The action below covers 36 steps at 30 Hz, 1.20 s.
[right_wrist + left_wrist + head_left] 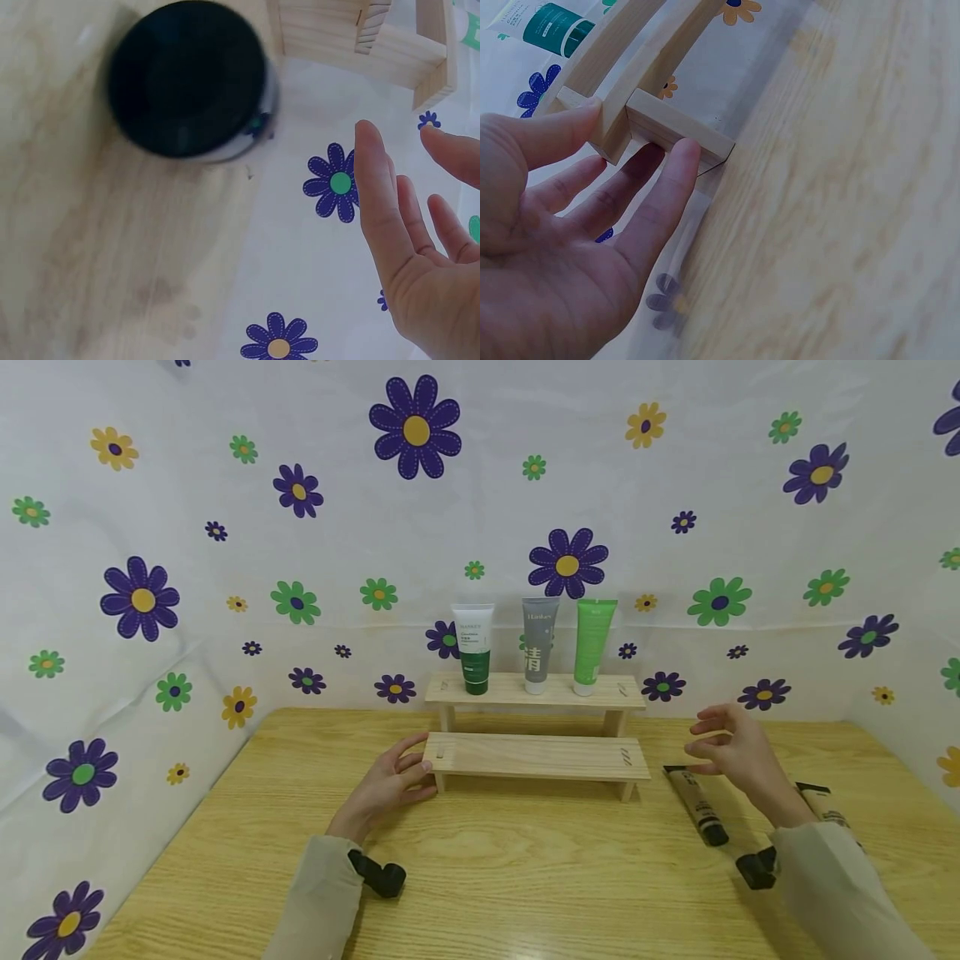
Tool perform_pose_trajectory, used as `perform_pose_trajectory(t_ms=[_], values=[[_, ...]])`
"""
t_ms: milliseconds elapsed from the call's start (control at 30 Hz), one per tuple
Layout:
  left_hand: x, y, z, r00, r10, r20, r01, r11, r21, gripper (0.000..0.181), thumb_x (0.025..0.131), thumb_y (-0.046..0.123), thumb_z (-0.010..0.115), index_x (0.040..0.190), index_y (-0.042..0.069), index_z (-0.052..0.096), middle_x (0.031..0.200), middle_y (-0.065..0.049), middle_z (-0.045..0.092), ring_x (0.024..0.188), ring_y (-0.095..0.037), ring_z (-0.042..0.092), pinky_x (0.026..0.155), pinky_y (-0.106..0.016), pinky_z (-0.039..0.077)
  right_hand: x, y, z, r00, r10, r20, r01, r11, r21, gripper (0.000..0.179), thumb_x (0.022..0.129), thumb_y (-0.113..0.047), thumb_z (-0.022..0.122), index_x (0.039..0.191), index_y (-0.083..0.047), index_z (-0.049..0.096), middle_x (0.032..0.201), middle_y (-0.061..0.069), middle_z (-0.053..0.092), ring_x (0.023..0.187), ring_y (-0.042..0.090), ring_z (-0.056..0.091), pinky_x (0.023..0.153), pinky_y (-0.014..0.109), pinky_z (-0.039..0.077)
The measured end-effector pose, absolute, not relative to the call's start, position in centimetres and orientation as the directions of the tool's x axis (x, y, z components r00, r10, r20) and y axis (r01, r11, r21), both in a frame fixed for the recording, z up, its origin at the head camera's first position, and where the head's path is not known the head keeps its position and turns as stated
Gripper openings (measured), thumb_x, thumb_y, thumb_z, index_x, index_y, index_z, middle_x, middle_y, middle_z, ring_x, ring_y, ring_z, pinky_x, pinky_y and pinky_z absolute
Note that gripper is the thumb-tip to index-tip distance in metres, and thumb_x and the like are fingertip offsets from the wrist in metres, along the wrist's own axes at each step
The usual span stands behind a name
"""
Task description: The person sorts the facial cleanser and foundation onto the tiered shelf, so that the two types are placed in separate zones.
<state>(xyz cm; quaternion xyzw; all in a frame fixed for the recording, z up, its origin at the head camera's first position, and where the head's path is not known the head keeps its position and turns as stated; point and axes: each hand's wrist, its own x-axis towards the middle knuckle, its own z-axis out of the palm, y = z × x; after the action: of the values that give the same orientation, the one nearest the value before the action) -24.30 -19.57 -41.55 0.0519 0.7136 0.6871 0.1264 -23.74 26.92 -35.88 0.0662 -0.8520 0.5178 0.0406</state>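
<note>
At the left end of the two-step wooden shelf [536, 755], my left hand [384, 788] rests its thumb on the end of the lower board. Its fingers [660, 202] extend loosely beside the shelf's leg [679, 124]. My right hand [738, 758] hovers right of the shelf, fingers apart and slightly bent, holding nothing. Below it a beige tube [693, 802] with a black cap lies on the table. The round black cap [187, 79] looms large and blurred in the right wrist view. Another beige tube [825, 802] lies farther right, partly hidden by my forearm.
Three tubes stand on the upper step: white-and-green [474, 643], grey [538, 643] and bright green [594, 643]. The shelf sits near the back of the wooden table [480, 877]. A flower-printed white sheet [337, 552] hangs behind and along both sides.
</note>
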Motion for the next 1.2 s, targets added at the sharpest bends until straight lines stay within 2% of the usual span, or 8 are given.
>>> perform_pose_trajectory(t_ms=[433, 767, 1000, 1200], values=[[-24.3, -19.6, -41.5, -0.960, 0.260, -0.107, -0.106, 0.019, 0.994, 0.056, 0.108, 0.002, 0.044, 0.160, 0.005, 0.023, 0.150, -0.032, 0.039, 0.131, -0.047, 0.049, 0.102, -0.050, 0.049, -23.6, 27.9, -36.9, -0.993, -0.100, 0.062, -0.102, 0.470, -0.877, 0.053, 0.094, 0.015, 0.058, 0.138, 0.020, 0.029, 0.124, 0.037, 0.046, 0.087, 0.011, 0.060, 0.072, 0.037, 0.062], [-24.2, -19.6, -41.5, -0.960, 0.259, -0.103, -0.097, 0.035, 0.995, 0.056, 0.108, 0.002, 0.043, 0.160, 0.005, 0.023, 0.150, -0.032, 0.039, 0.129, -0.045, 0.051, 0.100, -0.048, 0.051, -23.3, 28.6, -37.2, -0.988, -0.147, 0.041, -0.111, 0.503, -0.857, 0.051, 0.094, 0.014, 0.059, 0.136, 0.021, 0.032, 0.119, 0.037, 0.048, 0.093, 0.026, 0.061, 0.070, 0.038, 0.063], [-24.3, -19.6, -41.5, -0.962, 0.251, -0.108, -0.104, 0.033, 0.994, 0.056, 0.108, 0.002, 0.044, 0.160, 0.005, 0.024, 0.150, -0.032, 0.040, 0.129, -0.045, 0.050, 0.099, -0.047, 0.052, -23.1, 29.0, -37.4, -0.986, -0.166, 0.019, -0.105, 0.524, -0.845, 0.047, 0.092, 0.015, 0.058, 0.132, 0.021, 0.034, 0.114, 0.035, 0.051, 0.090, 0.027, 0.063, 0.068, 0.038, 0.063], [-24.3, -19.5, -41.6, -0.962, 0.253, -0.106, -0.103, 0.026, 0.994, 0.057, 0.108, 0.002, 0.044, 0.160, 0.005, 0.023, 0.151, -0.032, 0.039, 0.129, -0.044, 0.050, 0.099, -0.047, 0.052, -23.1, 29.5, -37.6, -0.979, -0.195, -0.052, -0.070, 0.568, -0.820, 0.050, 0.092, 0.008, 0.064, 0.131, 0.021, 0.035, 0.110, 0.031, 0.054, 0.085, 0.028, 0.066, 0.068, 0.040, 0.062]])
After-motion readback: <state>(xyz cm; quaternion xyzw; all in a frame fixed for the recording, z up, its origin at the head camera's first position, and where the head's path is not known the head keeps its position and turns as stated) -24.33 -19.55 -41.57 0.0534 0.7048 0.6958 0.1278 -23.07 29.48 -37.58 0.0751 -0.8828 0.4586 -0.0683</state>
